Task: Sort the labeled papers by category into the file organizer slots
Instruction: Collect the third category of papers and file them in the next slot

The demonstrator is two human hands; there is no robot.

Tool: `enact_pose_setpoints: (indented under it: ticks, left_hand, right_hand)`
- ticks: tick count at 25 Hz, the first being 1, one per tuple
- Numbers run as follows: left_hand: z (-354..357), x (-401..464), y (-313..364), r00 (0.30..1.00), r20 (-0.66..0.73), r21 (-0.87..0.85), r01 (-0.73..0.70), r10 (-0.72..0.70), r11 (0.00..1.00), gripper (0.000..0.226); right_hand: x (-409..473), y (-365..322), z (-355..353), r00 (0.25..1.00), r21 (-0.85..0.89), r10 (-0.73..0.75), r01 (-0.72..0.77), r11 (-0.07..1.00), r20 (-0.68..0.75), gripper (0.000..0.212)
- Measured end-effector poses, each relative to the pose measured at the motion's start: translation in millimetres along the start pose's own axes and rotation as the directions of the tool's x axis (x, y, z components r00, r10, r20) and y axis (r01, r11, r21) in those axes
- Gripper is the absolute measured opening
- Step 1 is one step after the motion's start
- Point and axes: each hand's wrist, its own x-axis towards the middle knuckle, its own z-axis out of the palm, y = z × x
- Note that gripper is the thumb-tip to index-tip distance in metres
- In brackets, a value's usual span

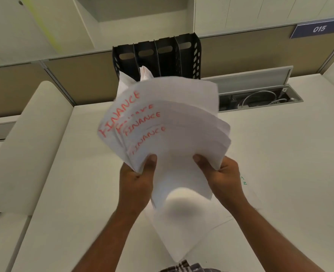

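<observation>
I hold a fanned stack of white papers above the desk, each sheet marked FINANCE in red. My left hand pinches the stack's lower left edge with the thumb on top. At the lower right corner my right hand grips the same stack. A black file organizer with several upright slots stands at the back of the desk, just beyond the stack. Two of its left slots hold white sheets that stick out behind the fanned stack. More white paper lies on the desk under my hands.
The white desk runs to a tan partition. An open cable tray with wires sits right of the organizer. A cream desk divider slants along the left. A blue sign reading 015 hangs at the upper right.
</observation>
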Motion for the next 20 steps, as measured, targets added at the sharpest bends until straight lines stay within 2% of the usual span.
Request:
enact_pose_setpoints:
  ticks: [2,4,7,9,12,14,17,18,20]
  left_hand:
    - [1.0,2.8,5.9,0.996,0.013,0.012,-0.093,0.093,0.996,0.025]
    - [5.5,-3.1,-12.5,1.0,-0.001,-0.002,-0.001,0.001,1.0,0.033]
    - [6.7,-22.2,-60.2,0.977,-0.014,0.055,0.213,-0.212,0.976,0.048]
    - [0.1,-31.4,-87.2,0.96,-0.018,0.09,0.281,-0.281,0.955,0.037]
    - [-3.3,-36.5,-107.2,0.943,-0.032,0.06,0.332,-0.33,0.942,0.025]
    - [-0.3,-33.7,-107.2,0.943,-0.06,0.022,0.33,-0.328,0.944,0.028]
    - [3.1,-6.0,-96.3,0.944,-0.082,0.02,0.322,-0.319,0.947,0.019]
    - [2.6,8.4,-87.3,0.949,-0.079,0.027,0.309,-0.306,0.951,0.013]
    - [8.6,45.8,-63.5,0.969,-0.065,0.042,0.243,-0.24,0.969,0.009]
  right_hand:
    - [3.1,-7.1,2.7,0.993,0.02,-0.109,0.11,0.994,-0.043,0.034]
    - [1.3,4.0,4.5,0.999,0.068,-0.041,0.042,0.997,-0.02,0.007]
    - [-11.8,34.7,4.4,0.987,-0.045,0.149,-0.146,0.988,0.065,0.014]
    - [-19.3,51.0,2.9,0.975,-0.106,0.203,-0.193,0.975,0.088,0.008]
    - [-22.3,57.9,3.5,0.972,-0.092,0.225,-0.219,0.971,0.071,0.028]
    - [-23.6,57.6,5.8,0.974,-0.14,0.197,-0.181,0.974,0.112,0.039]
    - [-15.7,40.0,5.5,0.982,-0.238,0.142,-0.109,0.965,0.124,0.031]
    - [-10.1,31.6,1.6,0.987,-0.287,0.092,-0.05,0.957,0.133,0.031]
    - [-1.6,12.1,-7.2,0.967,-0.444,-0.064,0.171,0.879,0.246,0.032]
